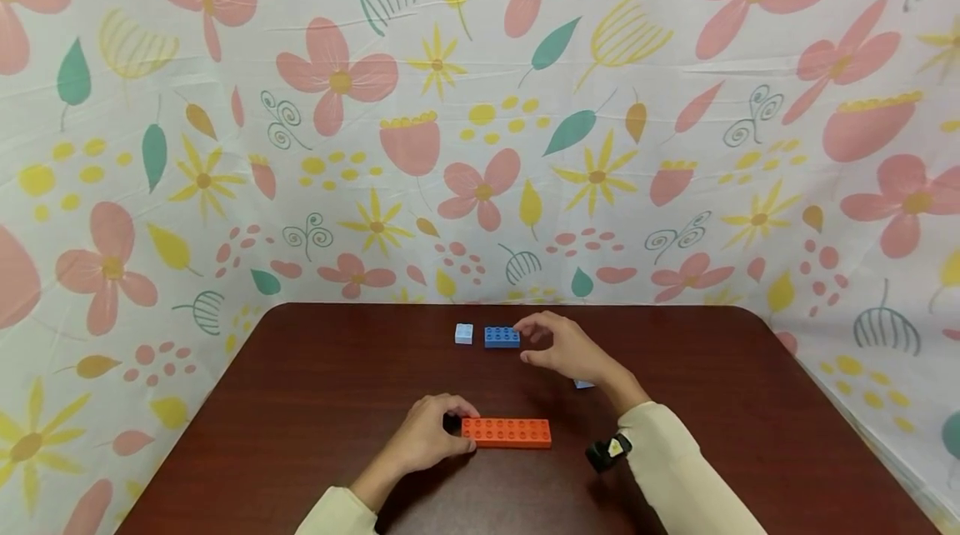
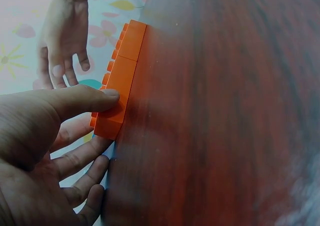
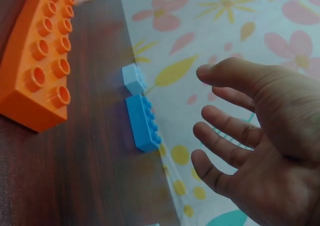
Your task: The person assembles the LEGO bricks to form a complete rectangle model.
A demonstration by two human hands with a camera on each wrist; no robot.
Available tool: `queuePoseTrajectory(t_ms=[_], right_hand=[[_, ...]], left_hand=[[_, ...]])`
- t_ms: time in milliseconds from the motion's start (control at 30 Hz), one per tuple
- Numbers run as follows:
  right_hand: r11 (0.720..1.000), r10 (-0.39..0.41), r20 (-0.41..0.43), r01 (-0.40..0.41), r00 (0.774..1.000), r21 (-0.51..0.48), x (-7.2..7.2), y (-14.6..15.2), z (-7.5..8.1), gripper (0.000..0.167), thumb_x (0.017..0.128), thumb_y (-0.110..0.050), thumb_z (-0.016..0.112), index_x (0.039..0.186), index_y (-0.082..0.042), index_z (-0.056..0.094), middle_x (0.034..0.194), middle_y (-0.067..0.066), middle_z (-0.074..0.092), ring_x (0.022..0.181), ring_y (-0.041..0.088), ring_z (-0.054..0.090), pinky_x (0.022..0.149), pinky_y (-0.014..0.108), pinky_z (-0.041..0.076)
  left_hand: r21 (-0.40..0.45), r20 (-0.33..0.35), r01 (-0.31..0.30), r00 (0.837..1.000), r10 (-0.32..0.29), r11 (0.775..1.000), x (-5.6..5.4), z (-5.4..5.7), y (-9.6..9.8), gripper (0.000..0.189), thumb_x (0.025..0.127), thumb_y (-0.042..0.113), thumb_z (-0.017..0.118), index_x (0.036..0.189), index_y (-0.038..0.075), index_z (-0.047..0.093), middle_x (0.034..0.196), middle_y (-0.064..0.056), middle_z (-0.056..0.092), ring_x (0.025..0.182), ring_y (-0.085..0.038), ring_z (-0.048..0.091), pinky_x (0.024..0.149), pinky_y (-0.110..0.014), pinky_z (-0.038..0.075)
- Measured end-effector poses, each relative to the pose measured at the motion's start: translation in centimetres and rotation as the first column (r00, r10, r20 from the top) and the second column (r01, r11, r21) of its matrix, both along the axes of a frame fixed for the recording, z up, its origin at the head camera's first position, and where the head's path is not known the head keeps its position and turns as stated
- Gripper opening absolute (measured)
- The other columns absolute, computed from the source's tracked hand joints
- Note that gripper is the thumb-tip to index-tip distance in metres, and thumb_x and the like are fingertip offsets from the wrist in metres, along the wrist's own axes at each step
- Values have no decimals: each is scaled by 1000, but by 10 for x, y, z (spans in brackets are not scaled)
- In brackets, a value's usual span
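An orange row of building bricks [image 1: 506, 432] lies on the table with its studs up; a seam crosses its side in the left wrist view. My left hand [image 1: 435, 433] pinches its left end, the thumb [image 2: 109, 100] against the near side. Farther back sits a blue building brick [image 1: 502, 337], with a small light blue brick [image 1: 464, 333] just left of it. Beside the blue brick's right end hovers my right hand [image 1: 566, 347], its fingers spread and loosely bent. The right wrist view shows a gap between this hand [image 3: 280, 131] and the blue brick [image 3: 142, 124].
Another light blue piece [image 1: 584, 384] is mostly hidden behind the right wrist. The dark brown table [image 1: 337, 377] ends at a flower-printed cloth [image 1: 480, 143] hanging behind it. A black band-like device [image 1: 607, 452] sits at the right sleeve.
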State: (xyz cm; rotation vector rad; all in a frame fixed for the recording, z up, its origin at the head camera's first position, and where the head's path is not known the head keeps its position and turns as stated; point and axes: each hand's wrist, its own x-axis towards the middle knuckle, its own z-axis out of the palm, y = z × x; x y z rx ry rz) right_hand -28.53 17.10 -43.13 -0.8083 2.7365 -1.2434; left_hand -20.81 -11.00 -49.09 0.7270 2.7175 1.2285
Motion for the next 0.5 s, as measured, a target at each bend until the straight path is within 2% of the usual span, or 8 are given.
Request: queuePoseTrajectory(t_ms=[300, 500], right_hand=[[999, -42, 74, 41, 996, 21, -21, -7, -4, 42, 91, -16, 78, 130, -6, 66, 120, 18, 68, 108, 30, 65, 92, 44, 54], [998, -69, 111, 68, 991, 14, -31, -11, -9, 38, 92, -15, 77, 128, -9, 67, 121, 21, 66, 103, 24, 63, 88, 42, 54]], left_hand=[[8, -5, -2, 1000, 2, 1000, 0, -2, -1, 30, 76, 18, 92, 101, 24, 77, 100, 7, 72, 97, -18, 66, 86, -35, 50], [18, -8, 2, 1000, -1, 1000, 0, -1, -1, 30, 76, 16, 91, 101, 22, 77, 97, 6, 72, 94, -18, 65, 82, -32, 50]])
